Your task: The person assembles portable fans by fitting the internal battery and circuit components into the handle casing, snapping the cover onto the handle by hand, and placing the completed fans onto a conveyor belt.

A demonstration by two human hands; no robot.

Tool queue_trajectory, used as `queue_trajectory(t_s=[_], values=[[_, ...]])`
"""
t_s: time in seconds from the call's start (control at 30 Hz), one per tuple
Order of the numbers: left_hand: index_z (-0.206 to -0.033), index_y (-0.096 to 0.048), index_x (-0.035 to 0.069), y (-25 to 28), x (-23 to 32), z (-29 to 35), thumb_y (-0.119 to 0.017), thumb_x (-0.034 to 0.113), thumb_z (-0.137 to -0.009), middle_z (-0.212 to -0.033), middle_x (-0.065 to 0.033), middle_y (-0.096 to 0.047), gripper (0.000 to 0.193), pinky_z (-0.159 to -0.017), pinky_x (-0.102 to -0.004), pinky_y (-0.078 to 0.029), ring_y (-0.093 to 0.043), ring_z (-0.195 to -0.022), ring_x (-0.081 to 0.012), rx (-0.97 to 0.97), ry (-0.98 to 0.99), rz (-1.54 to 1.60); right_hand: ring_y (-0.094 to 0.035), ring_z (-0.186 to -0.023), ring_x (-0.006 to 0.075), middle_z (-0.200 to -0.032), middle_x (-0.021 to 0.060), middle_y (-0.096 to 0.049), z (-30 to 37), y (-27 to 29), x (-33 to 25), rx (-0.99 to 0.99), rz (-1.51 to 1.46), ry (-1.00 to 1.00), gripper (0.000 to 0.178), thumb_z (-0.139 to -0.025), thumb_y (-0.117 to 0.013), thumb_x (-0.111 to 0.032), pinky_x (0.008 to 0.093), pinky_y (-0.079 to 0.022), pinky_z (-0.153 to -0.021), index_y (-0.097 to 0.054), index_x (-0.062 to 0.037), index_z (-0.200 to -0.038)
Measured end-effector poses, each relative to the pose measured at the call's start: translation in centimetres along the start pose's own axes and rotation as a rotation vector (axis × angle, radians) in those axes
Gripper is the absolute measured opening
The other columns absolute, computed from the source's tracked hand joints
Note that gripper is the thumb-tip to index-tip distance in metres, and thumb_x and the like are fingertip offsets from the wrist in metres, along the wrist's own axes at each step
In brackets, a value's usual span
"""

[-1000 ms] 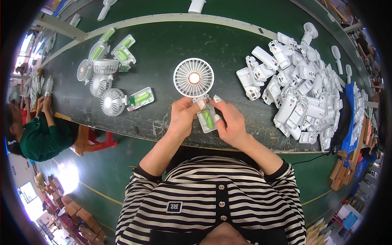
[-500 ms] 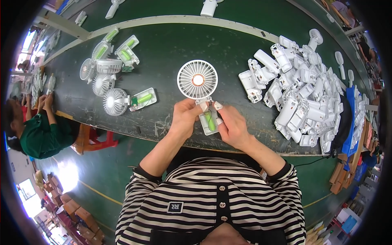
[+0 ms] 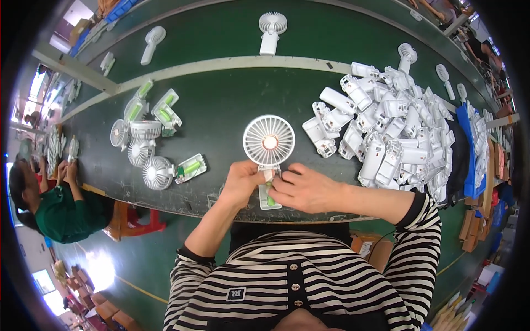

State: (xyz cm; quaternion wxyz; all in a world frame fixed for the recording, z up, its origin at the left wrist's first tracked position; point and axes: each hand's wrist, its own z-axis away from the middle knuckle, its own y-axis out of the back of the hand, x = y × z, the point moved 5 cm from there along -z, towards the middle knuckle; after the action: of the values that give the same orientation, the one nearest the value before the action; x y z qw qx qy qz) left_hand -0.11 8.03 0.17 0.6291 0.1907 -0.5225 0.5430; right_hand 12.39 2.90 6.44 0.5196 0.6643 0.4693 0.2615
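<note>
In front of me on the bench lies a white handheld fan (image 3: 269, 140), its round grille pointing away from me. The fan's handle shell (image 3: 270, 202) is uncovered and shows a green battery (image 3: 270, 194). My left hand (image 3: 240, 181) is closed around the fan's neck from the left, thumb and fingers pinching it. From the right, my right hand (image 3: 307, 188) reaches across the handle, fingers curled and pressed on its upper part. These fingers cover part of the battery and whatever lies at their tips.
A heap of white handle shells (image 3: 395, 118) covers the right of the bench. To the left lie several opened fans (image 3: 157, 172) with green batteries. Finished-looking fans (image 3: 270, 33) stand beyond the pale rail (image 3: 221, 63). A co-worker in green (image 3: 72, 201) sits at far left.
My right hand has shifted from the handle's right side to over its upper part, its forearm swinging outward. My left hand keeps its hold. The whole view has tilted farther up the bench.
</note>
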Motion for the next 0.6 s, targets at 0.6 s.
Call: queue_trajectory(t_s=[0.6], values=[[-0.101,-0.055,-0.004,3.6,15.8,-15.2,-0.054,0.011,-0.082,-0.094,-0.0106,-0.06,0.024,-0.074,-0.0316,-0.049,-0.06,-0.084,-0.0188,0.061,-0.156,-0.149,-0.054,-0.085,0.0304,-0.109,0.0161,-0.052,3.2,-4.2,2.3,0.437,-0.357,-0.657,0.038,-0.067,-0.062,-0.005,0.0361,-0.044,-0.072,-0.054,0.0013,-0.103]])
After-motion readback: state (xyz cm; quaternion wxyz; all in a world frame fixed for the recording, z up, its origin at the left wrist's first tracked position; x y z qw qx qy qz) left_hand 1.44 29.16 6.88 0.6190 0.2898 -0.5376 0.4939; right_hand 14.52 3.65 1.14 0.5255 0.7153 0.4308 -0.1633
